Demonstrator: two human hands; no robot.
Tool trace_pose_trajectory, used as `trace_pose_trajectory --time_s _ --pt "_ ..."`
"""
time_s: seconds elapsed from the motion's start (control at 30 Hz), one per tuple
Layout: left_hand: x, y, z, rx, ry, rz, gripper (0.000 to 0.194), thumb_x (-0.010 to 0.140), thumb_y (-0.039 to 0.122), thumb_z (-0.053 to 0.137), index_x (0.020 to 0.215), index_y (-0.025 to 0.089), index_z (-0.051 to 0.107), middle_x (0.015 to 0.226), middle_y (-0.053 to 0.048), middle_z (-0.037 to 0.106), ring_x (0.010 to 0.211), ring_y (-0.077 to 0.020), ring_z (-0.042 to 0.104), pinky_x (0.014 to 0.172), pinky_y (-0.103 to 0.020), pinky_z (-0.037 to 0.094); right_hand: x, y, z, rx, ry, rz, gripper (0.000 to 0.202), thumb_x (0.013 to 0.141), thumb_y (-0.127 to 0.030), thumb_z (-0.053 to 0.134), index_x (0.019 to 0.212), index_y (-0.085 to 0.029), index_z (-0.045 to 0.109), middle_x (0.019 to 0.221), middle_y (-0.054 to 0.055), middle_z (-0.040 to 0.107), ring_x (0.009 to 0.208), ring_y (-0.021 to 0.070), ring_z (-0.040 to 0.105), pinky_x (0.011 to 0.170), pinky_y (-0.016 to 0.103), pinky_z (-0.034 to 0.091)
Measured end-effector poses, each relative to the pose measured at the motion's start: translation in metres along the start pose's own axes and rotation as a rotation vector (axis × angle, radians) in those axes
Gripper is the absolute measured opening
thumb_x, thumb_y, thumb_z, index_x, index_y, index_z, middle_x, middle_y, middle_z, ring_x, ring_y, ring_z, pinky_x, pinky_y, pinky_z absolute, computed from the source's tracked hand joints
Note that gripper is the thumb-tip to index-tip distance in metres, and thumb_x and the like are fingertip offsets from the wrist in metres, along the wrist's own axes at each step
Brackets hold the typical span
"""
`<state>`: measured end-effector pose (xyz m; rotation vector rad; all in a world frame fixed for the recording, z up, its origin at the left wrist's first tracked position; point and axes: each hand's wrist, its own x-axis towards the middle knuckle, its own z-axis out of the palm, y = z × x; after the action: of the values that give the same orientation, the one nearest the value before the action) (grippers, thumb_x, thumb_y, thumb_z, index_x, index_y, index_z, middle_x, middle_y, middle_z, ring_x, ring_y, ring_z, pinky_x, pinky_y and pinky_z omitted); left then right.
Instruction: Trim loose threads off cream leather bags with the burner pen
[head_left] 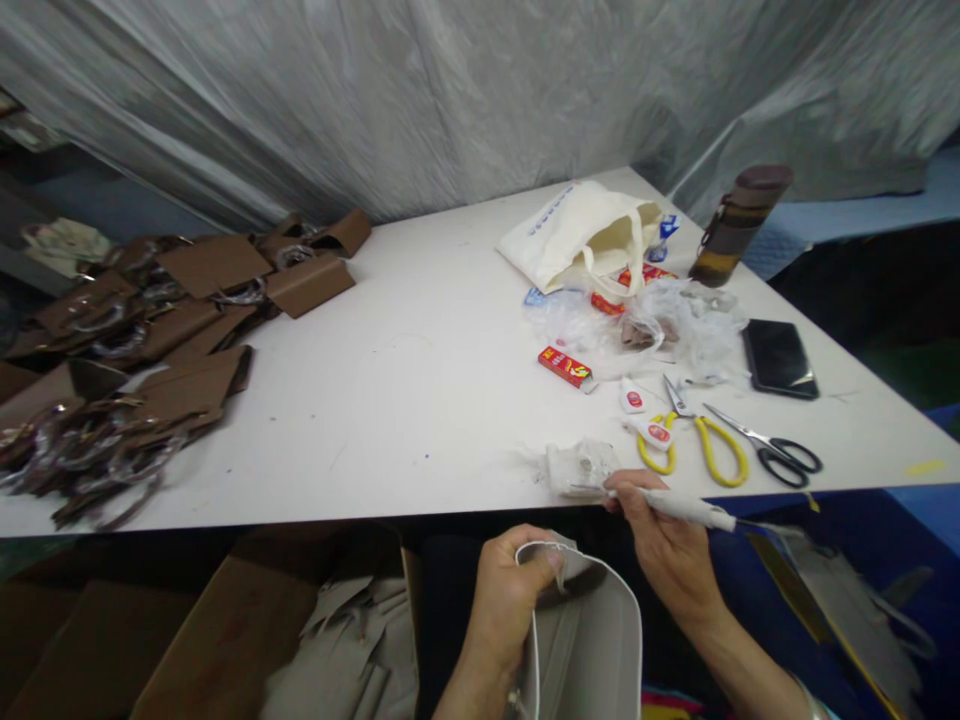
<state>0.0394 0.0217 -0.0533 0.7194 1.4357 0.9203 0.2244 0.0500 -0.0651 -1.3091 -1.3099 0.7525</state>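
Note:
My left hand (pixel 510 590) grips the rim of a light grey bag body (pixel 592 640), thumb inside and fingers outside. The piece stands open toward me, with a seam running down inside it. My right hand (pixel 667 550) pinches a slim white-handled tool (pixel 690 508) like a pen. Its front end lies at a rumpled whitish block (pixel 581 467) by the table's front edge; the exact tip is hard to make out. From the tool's rear end a thin dark line runs right.
Yellow-handled scissors (pixel 709 450), black-handled scissors (pixel 780 455), a phone (pixel 780 358), a red box (pixel 566 368), a bottle (pixel 739 225) and a cream tote bag (pixel 555 240) lie or stand to the right. Brown bags (pixel 217 265) pile up left. A carton (pixel 232 610) sits below.

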Motion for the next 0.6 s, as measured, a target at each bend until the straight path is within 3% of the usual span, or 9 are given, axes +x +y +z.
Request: trace_pose_trajectory --time_s 0.33,0.6 --pt "0.006 -0.013 -0.008 -0.254 -0.056 -0.158 0.036 0.053 0.032 0.092 0.072 0.014 0.069 0.062 -0.001 0.066 0.055 -0.0124 0.055 0.058 -0.024 0.040 0.009 0.010 0.005 -0.131 -0.099 -0.162 0.021 0.105 -0.035 0.056 0.096 -0.022 0.070 0.088 0.005 0.072 0.082 0.0220 0.069 0.078 0.034 0.057" --pt "0.007 -0.019 -0.012 -0.220 -0.089 -0.156 0.040 0.053 0.038 0.096 0.074 0.013 0.071 0.064 -0.002 0.069 0.057 -0.0137 0.056 0.063 -0.027 0.042 0.009 0.017 0.005 -0.173 -0.158 -0.228 0.016 0.106 -0.031 0.056 0.101 -0.023 0.069 0.094 0.007 0.074 0.089 0.0232 0.069 0.083 0.037 0.054"
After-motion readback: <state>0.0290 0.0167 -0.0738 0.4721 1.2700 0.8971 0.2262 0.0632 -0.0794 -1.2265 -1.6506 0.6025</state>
